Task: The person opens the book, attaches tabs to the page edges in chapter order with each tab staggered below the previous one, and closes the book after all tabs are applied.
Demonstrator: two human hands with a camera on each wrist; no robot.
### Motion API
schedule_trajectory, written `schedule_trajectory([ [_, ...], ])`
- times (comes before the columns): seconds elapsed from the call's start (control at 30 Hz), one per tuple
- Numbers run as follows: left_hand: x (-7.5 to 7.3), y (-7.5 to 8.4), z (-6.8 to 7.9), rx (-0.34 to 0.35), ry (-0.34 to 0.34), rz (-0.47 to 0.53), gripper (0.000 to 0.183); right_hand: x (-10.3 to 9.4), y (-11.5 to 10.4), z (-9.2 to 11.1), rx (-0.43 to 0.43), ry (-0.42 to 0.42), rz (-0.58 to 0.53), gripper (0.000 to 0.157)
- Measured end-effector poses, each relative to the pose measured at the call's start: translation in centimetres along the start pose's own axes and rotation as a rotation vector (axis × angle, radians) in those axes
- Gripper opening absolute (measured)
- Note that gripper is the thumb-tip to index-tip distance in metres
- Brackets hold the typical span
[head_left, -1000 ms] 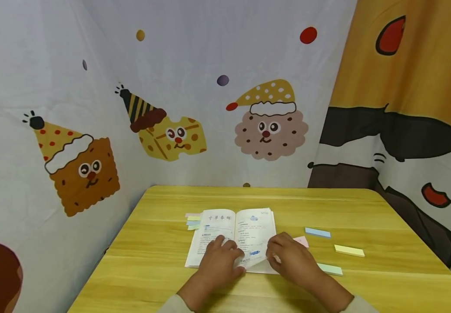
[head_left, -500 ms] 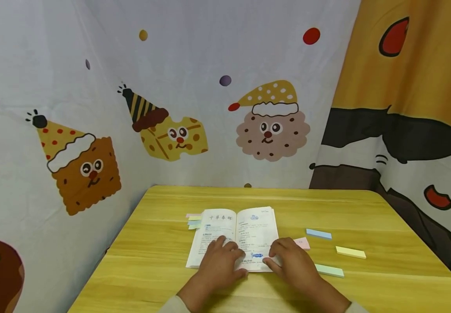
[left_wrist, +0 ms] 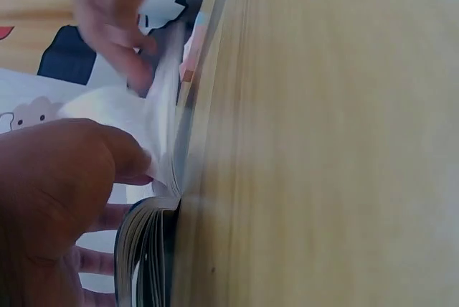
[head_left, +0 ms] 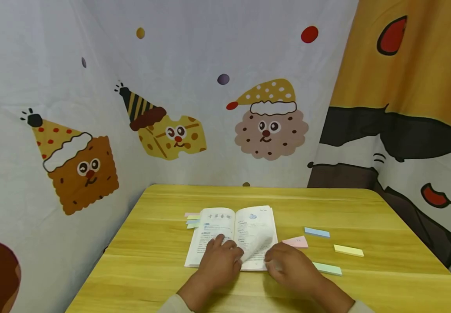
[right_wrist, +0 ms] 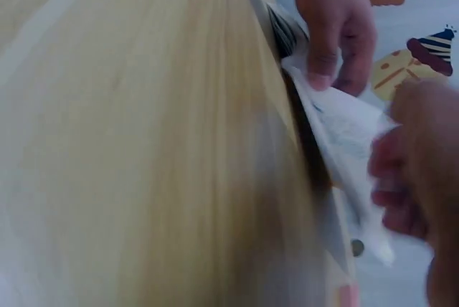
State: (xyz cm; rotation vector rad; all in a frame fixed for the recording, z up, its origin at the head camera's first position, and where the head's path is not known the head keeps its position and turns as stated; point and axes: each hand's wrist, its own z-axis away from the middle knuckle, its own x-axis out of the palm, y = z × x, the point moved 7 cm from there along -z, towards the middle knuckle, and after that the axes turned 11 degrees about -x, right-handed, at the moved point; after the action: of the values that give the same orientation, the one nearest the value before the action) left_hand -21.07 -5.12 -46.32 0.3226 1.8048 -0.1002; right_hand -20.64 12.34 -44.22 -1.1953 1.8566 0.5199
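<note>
An open book (head_left: 250, 217) with printed pages lies in the middle of the table. My left hand (head_left: 221, 261) rests on its left page with fingers spread, the thumb near the bottom of the spine. In the left wrist view, that thumb (left_wrist: 133, 156) touches the base of a raised page (left_wrist: 161, 113). My right hand (head_left: 292, 263) is at the lower right edge of the book, its fingers curled at the lifted page (head_left: 257, 248), which bends up toward the left. The right fingertips are partly hidden and blurred in the right wrist view.
Pink, yellow, blue and green paper tabs (head_left: 192, 221) stick out from the book's left edge. Right of the book lie a pink sticky note (head_left: 296, 241) and blue (head_left: 317, 232), yellow (head_left: 348, 250) and green (head_left: 328, 268) strips. A cartoon-printed curtain (head_left: 194, 56) hangs behind the table (head_left: 163, 198).
My right hand held up a page corner, then lay over the flat page. Now the page is bent up toward the left and the right fingers are more curled. My left hand stayed.
</note>
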Motion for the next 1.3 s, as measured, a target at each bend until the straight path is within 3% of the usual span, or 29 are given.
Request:
schedule_trajectory([
  [0.1, -0.1, -0.1, -0.1, -0.035, -0.008, 0.017, 0.032, 1.8, 0.1, 0.0, 0.015, -0.171, -0.036, 0.025],
  [0.17, -0.3, -0.3, -0.1, -0.072, -0.006, 0.058, 0.042, 2.6, 0.2, 0.2, 0.02, -0.245, -0.049, 0.029],
  [0.27, -0.9, -0.8, -0.2, -0.161, 0.04, 0.161, 0.059, 2.8, 0.3, 0.2, -0.015, -0.268, -0.056, 0.025],
  [0.37, -1.9, -1.7, -0.2, -0.26, 0.147, 0.279, 0.072, 2.6, 0.4, 0.0, -0.064, -0.246, -0.062, 0.021],
  [0.43, -2.4, -2.3, -0.1, -0.311, 0.231, 0.303, 0.08, 2.4, 0.4, -0.2, -0.085, -0.243, -0.075, 0.02],
  [0.53, -3.0, -3.0, 0.1, -0.359, 0.334, 0.223, 0.092, 2.4, 0.5, -0.4, -0.091, -0.259, -0.107, 0.011],
  [0.6, -3.1, -3.2, 0.0, -0.37, 0.355, 0.1, 0.096, 2.4, 0.4, -0.5, -0.097, -0.275, -0.104, 0.011],
  [0.67, -3.0, -3.1, -0.1, -0.343, 0.332, -0.02, 0.092, 2.3, 0.4, -0.5, -0.099, -0.283, -0.094, 0.013],
  [0.77, -2.3, -1.8, -0.5, -0.167, 0.229, -0.13, 0.069, 2.2, 0.2, -0.3, -0.096, -0.284, -0.032, 0.01],
  [0.83, -1.5, -0.6, -0.4, -0.014, 0.129, -0.13, 0.055, 2.1, 0.1, -0.3, -0.091, -0.275, 0.021, 0.014],
  [0.9, -0.8, 0.3, -0.2, 0.087, 0.026, -0.089, 0.046, 2.0, 0.1, -0.4, -0.094, -0.26, 0.073, 0.013],
  [0.97, -0.3, 0.6, 0.0, 0.101, -0.053, -0.028, 0.043, 1.8, 0.0, -0.6, -0.102, -0.232, 0.108, 0.009],
  [1.03, -0.1, 0.6, 0.0, 0.07, -0.085, 0.013, 0.035, 1.6, -0.1, -0.7, -0.108, -0.195, 0.133, 0.011],
  [1.1, 0.0, 0.5, -0.1, 0.035, -0.094, 0.042, 0.028, 1.2, -0.2, -0.9, -0.118, -0.149, 0.145, 0.017],
  [1.3, 0.1, 0.7, -0.1, 0.026, -0.071, 0.035, 0.036, -0.1, -0.4, -1.3, -0.137, -0.016, 0.173, 0.023],
])
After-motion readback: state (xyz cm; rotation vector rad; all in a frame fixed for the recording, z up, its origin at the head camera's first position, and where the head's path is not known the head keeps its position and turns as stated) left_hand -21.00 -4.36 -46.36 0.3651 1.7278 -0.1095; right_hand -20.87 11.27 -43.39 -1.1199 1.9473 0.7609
